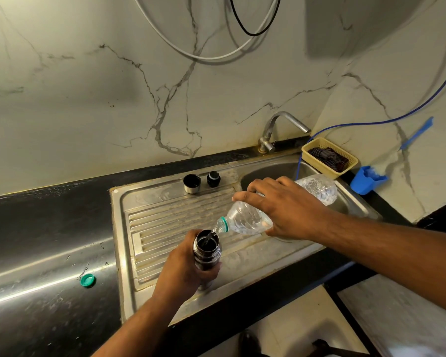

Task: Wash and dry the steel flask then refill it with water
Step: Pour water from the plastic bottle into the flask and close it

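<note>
From the head camera: a person's left hand curls round the body of a cylindrical steel flask, holding it upright over the near part of a ribbed stainless-steel drainboard, with its open, threaded mouth facing up. The right hand grips a clear, crinkled plastic water bottle from above, fingers wrapped over its middle. The bottle is tilted neck-down, its green-ringed neck just above the flask's rim. A thin stream of water runs from the bottle into the flask's dark interior. At the back of the drainboard stand the flask's round steel cup lid and, just beside it, a small black stopper, the two apart from each other. A green screw cap lies on the glossy black counter to the left, well apart from the flask, among scattered droplets. Behind the right hand lies the rounded sink basin, with a bent metal tap rising at its back edge. A yellow plastic mesh basket sits at the basin's far corner holding a dark crumpled cloth, and a blue plastic holder stands beside it. A thin blue tube runs along the veined, marble-patterned wall and drops into the basin.
</note>
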A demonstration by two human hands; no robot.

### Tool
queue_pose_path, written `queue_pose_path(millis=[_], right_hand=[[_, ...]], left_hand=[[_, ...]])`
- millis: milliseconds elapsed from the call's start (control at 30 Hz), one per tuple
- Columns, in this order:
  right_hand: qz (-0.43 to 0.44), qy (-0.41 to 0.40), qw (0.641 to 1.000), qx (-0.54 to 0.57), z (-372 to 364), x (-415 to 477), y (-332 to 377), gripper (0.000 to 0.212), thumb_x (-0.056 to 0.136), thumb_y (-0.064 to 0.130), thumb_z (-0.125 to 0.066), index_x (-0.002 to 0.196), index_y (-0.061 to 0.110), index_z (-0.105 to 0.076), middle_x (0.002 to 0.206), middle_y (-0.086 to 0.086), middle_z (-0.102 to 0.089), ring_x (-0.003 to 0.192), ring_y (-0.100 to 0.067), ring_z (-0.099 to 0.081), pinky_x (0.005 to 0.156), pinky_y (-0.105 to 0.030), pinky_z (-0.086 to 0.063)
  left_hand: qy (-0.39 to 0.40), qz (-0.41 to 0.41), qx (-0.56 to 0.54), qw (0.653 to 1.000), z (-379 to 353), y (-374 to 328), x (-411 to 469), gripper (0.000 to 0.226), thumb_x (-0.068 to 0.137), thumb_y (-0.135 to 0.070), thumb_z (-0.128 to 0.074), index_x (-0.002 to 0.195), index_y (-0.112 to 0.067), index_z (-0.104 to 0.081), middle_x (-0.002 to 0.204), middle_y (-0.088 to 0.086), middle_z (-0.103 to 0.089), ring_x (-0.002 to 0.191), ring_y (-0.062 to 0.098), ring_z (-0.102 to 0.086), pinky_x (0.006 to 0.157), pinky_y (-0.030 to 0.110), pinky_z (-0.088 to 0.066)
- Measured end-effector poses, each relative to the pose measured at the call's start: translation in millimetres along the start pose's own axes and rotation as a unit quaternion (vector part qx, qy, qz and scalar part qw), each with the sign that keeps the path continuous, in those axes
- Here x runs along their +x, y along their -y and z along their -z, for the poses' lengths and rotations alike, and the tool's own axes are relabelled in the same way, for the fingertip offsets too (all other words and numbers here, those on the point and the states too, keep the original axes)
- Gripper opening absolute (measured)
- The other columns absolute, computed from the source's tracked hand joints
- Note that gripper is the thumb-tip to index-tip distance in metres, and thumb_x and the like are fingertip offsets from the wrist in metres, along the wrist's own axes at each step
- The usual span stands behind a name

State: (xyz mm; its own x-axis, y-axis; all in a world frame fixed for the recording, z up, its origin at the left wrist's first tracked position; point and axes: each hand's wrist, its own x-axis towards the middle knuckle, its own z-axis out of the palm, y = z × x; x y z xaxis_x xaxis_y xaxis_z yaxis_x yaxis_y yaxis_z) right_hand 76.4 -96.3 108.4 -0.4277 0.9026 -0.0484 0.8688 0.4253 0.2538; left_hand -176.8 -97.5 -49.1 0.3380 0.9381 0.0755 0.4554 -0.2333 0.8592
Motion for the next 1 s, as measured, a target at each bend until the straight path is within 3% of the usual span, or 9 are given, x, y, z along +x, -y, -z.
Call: queue_pose_path(millis=[833,1000], right_hand=[[-0.003,0.007,1.0,-0.001,-1.9,2.2,3.1,0.1,0.075,0.044,-0.085,0.154,0.037,-0.024,0.139,0.001,-0.045,0.122,-0.018,-0.048,0.097,-0.038,-0.042],[-0.003,0.006,1.0,0.005,-0.5,2.7,3.6,0.099,0.076,0.044,-0.084,0.155,0.037,-0.024,0.14,0.0,-0.045,0.124,-0.018,-0.047,0.098,-0.038,-0.041]], left_hand=[[0.005,-0.013,0.003,1.0,0.9,1.2,1.6,0.062,0.065,-0.036,-0.091,0.114,-0.041,-0.053,0.102,-0.031,-0.065,0.09,-0.003,-0.065,0.074,0.014,-0.049],[0.007,-0.015,0.005,1.0,0.6,2.9,2.3,0.064,0.064,-0.04,-0.09,0.115,-0.042,-0.052,0.101,-0.028,-0.066,0.09,-0.001,-0.065,0.075,0.018,-0.051]])
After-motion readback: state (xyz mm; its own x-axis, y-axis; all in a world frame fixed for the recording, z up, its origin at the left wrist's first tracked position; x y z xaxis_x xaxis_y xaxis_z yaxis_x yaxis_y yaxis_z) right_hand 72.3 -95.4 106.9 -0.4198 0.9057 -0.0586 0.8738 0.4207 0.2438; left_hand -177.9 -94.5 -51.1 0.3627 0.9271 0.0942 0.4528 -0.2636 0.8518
